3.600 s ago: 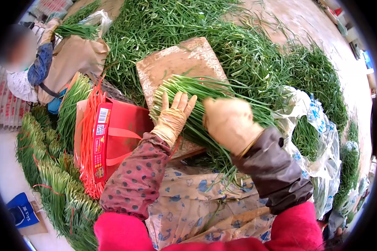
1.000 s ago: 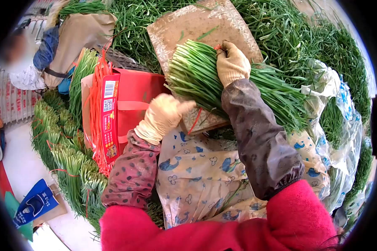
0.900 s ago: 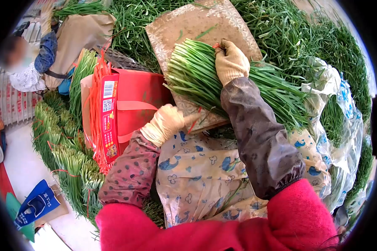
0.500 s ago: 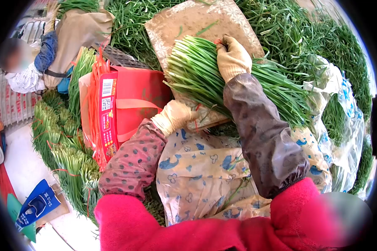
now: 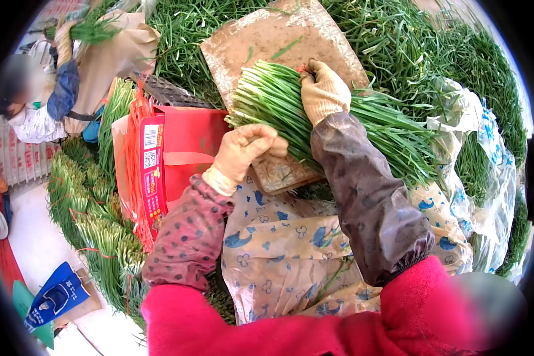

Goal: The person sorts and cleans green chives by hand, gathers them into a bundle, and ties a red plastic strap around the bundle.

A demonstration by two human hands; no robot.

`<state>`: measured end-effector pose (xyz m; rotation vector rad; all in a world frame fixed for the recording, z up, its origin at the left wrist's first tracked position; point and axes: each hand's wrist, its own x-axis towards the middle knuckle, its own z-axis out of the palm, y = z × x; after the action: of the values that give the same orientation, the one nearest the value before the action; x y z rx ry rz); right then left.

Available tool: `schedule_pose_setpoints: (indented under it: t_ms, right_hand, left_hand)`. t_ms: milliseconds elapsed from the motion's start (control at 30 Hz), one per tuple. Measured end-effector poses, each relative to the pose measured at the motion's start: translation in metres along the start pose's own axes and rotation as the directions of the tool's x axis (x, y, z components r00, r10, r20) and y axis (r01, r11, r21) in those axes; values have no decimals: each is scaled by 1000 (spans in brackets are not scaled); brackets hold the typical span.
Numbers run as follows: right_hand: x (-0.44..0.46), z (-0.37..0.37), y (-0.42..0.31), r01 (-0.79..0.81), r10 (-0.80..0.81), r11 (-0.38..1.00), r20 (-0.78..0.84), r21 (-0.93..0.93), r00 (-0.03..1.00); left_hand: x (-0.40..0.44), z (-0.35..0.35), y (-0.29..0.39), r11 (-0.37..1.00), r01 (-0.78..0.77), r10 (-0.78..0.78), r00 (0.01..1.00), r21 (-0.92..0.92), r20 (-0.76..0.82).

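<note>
A bundle of garlic chives (image 5: 270,98) lies slantwise on a worn brown board (image 5: 252,44), its pale cut ends toward the left. My right hand (image 5: 325,92), in a tan knit glove, is closed around the top of the bundle. A bit of red tie shows by its thumb and fingertips. My gloved left hand (image 5: 243,151) is beside the lower edge of the stems, fingers curled in toward the thumb. Whether it pinches anything is hidden. Just left of it stands a red box (image 5: 187,133) with red-orange strips (image 5: 139,166) hanging over its side.
Tied chive bundles (image 5: 98,231) stand in rows at left. Loose chives (image 5: 403,44) heap up behind the board and to the right. Patterned plastic sheeting (image 5: 279,249) covers my lap. Another person (image 5: 65,89) at upper left holds up some greens (image 5: 95,29).
My left hand has risen from the box's corner to the stems, its fingers curled. My right hand stays on the bundle. The other person's arm has lifted with greens in the hand.
</note>
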<state>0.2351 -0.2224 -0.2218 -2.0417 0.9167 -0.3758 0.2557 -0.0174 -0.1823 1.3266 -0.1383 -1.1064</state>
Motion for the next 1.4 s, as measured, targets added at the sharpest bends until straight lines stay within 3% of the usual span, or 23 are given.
schedule_pose_setpoints:
  t_ms: [67, 167, 267, 367, 433, 500, 567, 600, 633, 700, 767, 833, 967, 1000, 1067, 1100, 1167, 1200, 1233, 1267, 1367, 1400]
  right_hand:
    - [0, -6, -4, -55, 62, 996, 83, -77, 995]
    - [1, -4, -2, -48, 54, 996, 79, -69, 995]
    - [1, -3, -2, -61, 65, 996, 77, -65, 995]
    - [1, -6, -4, -64, 69, 996, 101, -56, 992]
    - [0, -8, -4, -65, 69, 997, 119, -32, 990]
    - [1, -6, -3, -50, 55, 997, 105, -56, 993]
    - [1, -3, -2, -37, 39, 999, 68, -39, 997]
    - [1, -4, -3, -55, 59, 998, 90, -41, 994]
    - [2, -7, -4, -74, 78, 996, 112, -45, 991]
    - [1, -4, -1, -72, 79, 996, 123, -61, 989]
    - [1, 3, 0, -8, 8, 1000, -11, -8, 1000]
    - [2, 1, 2, -20, 20, 1000, -1, -24, 1000]
    - [2, 3, 3, -54, 55, 998, 44, -22, 997]
    - [2, 3, 4, -46, 47, 999, 38, -13, 998]
    - [1, 0, 1, -44, 44, 999, 44, -3, 998]
    - [1, -1, 1, -45, 45, 999, 43, -5, 998]
    - [2, -2, 0, -54, 56, 998, 69, -36, 996]
    - [2, -2, 0, -62, 66, 997, 79, -48, 995]
    - [3, -3, -1, -72, 78, 995, 85, -61, 993]
    - [2, -3, -1, -60, 66, 995, 64, -85, 996]
    - [-1, -5, 0, -14, 15, 999, 49, -32, 999]
    - [-7, -11, -3, 8, -8, 1000, 53, 0, 999]
  left_hand:
    - [17, 13, -2, 998, -19, 15, 999, -67, -51]
    - [30, 24, -3, 990, -87, 99, 989, 113, -109]
    - [29, 29, -2, 978, -147, 166, 977, 146, -132]
    - [4, 33, 22, 967, -86, 148, 956, 238, -255]
    - [-19, 22, 27, 945, -249, 315, 864, 210, -394]
    - [-43, 5, 24, 892, -240, 413, 776, 382, -477]
    - [-49, -13, -1, 733, -199, 542, 749, 651, -381]
    - [-49, -23, -14, 460, -181, 643, 743, 869, -185]
    - [-51, -27, -14, 145, -150, 618, 785, 978, 29]
    - [-45, -32, -21, -288, -180, 413, 863, 941, 292]
    - [-35, -34, -28, -310, -256, 385, 847, 916, 367]
    - [-31, -36, -31, -385, -329, 228, 872, 862, 434]
    - [-22, -43, -35, -269, -479, 237, 808, 836, 539]
    - [-21, -44, -36, -267, -479, 235, 809, 836, 539]
    - [-18, -43, -39, -71, -438, 264, 858, 896, 441]
    - [-16, -42, -42, -69, -440, 264, 857, 895, 442]
    - [-11, -33, -46, 190, -472, 471, 813, 861, 342]
    - [-13, -29, -46, 187, -477, 474, 810, 859, 347]
    - [-18, -16, -36, 621, -289, 339, 937, 728, 83]
    - [-18, -4, -25, 907, -32, 84, 991, 421, -106]
    - [-9, 26, 12, 952, -3, 39, 993, 305, -115]
    - [-2, 34, 13, 947, -99, 134, 986, 306, -95]
